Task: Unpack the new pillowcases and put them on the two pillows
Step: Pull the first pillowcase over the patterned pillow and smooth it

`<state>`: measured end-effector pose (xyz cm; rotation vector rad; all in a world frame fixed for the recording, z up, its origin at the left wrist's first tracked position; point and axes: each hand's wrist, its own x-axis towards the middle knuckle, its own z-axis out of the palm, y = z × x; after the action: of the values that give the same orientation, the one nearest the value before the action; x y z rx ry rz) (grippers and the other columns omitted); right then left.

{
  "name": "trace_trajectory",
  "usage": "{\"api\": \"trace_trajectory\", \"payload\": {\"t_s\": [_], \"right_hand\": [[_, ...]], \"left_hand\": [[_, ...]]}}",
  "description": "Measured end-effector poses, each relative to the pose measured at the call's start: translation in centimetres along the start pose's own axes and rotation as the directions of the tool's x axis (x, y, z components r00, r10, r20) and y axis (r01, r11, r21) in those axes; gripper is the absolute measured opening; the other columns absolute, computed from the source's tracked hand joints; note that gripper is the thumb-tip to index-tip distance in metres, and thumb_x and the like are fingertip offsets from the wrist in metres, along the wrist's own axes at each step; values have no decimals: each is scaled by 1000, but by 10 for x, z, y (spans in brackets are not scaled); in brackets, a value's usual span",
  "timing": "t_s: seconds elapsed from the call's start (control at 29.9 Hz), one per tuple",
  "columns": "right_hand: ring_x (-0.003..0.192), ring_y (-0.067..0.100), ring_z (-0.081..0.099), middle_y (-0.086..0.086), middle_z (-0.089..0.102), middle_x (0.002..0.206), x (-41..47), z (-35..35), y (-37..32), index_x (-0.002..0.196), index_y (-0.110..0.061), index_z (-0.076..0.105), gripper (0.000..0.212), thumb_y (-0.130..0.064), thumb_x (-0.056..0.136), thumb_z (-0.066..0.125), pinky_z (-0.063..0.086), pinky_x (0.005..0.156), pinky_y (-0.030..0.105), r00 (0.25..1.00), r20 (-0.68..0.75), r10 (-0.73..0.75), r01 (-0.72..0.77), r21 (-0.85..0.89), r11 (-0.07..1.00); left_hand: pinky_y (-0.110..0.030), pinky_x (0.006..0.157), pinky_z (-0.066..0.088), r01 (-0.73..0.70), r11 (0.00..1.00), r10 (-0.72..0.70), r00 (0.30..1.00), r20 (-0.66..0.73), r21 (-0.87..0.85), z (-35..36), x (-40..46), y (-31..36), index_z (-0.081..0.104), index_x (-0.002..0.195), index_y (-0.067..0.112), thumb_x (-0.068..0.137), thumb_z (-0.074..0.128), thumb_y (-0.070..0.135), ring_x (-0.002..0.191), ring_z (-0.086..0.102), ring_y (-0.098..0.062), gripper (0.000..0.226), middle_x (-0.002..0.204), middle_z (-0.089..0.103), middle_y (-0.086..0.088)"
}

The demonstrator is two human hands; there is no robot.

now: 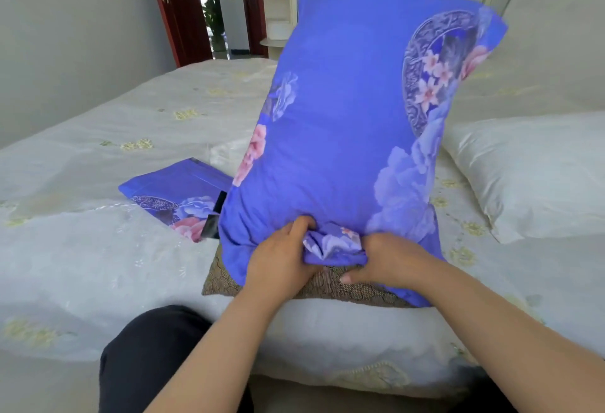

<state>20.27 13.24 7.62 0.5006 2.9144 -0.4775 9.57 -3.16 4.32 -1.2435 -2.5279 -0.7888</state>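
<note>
1. The left hand [281, 257] grips a bunch of the blue floral pillowcase [343, 111] at its open lower edge; the fingers curl into the fabric.
2. The right hand [383, 260] clamps the same bunched edge from the other side, thumb resting on the exposed pillow end. The two hands sit close together, with only the gathered fold between them.
3. The brown patterned pillow [330, 285] stands on end directly ahead of the hands. Its long axis runs up and away from the person, tilted slightly right. Only its bottom strip shows below the pillowcase.
4. Judgement: the first casing is nearly complete. The remaining move is a downward pull toward the person, along the long axis, to cover the exposed strip. Both hands are about equally near the opening.
5. The second pillowcase [170, 196] lies folded on the bed [82, 249], left of the standing pillow, nearer the left hand, and partly in a dark wrapper.
6. The white pillow [537, 176] lies flat to the right, uncased, nearer the right hand.
</note>
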Motion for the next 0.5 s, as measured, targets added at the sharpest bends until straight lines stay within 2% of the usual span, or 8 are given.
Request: {"api": "trace_trajectory", "payload": {"t_s": [0.07,0.13,0.2,0.3,0.33,0.4,0.47,0.5], "right_hand": [[96,22,63,1,68,101,2,4,10,101,-20,62,41,-50,73,67,50,77,32,992,-122,34,-25,68,997],[96,28,61,6,66,102,2,4,11,89,-19,58,15,-33,83,56,42,69,30,975,-212,66,-64,19,998],[94,32,61,9,66,101,-1,6,8,90,-18,58,13,-29,86,52,38,65,30,942,-324,84,-93,-12,996],[92,31,63,6,67,93,-13,13,-1,99,-21,58,28,-45,86,55,41,65,32,866,-494,72,-100,-31,994],[90,28,62,4,66,90,-18,10,-2,95,-21,59,34,-53,84,56,41,65,32,894,-444,61,-95,-55,994],[83,23,58,2,61,83,-22,-5,0,81,-18,58,41,-59,79,62,40,63,31,984,-164,66,-72,-29,997],[73,19,54,0,56,73,-18,-24,7,72,-17,55,39,-53,76,70,38,60,26,994,79,71,-79,105,991],[71,18,54,0,57,71,-13,-31,12,71,-17,57,36,-49,75,73,38,59,23,993,89,76,-90,169,981]], "left_hand": [[-32,67,42,-58,998,60,989,135,-16,-12,-14,6,49,108,31,68,42,65,93,58,-24,53,95,66,1],[-34,68,41,-81,997,81,979,187,-4,-12,-31,18,55,95,22,73,36,56,91,56,-30,45,89,65,-5],[-34,66,41,10,999,-2,978,211,-39,-8,-32,22,53,80,19,83,48,42,85,57,-31,24,83,64,-8],[-33,62,41,75,997,-73,987,141,-9,3,-7,10,40,67,22,83,60,49,80,59,-29,36,76,64,-6],[-31,62,39,78,997,-79,989,123,13,3,2,7,41,68,23,80,61,54,80,60,-28,39,76,65,-5],[-30,60,36,89,996,-90,989,116,16,0,14,8,44,66,21,76,63,61,80,61,-25,46,76,65,-5],[-31,60,37,99,995,-99,992,80,7,-5,15,16,43,62,19,72,62,68,75,61,-23,54,73,65,-5],[-31,58,38,95,995,-96,995,36,32,-6,14,20,42,60,19,71,57,73,72,62,-21,57,69,64,-5]]}}
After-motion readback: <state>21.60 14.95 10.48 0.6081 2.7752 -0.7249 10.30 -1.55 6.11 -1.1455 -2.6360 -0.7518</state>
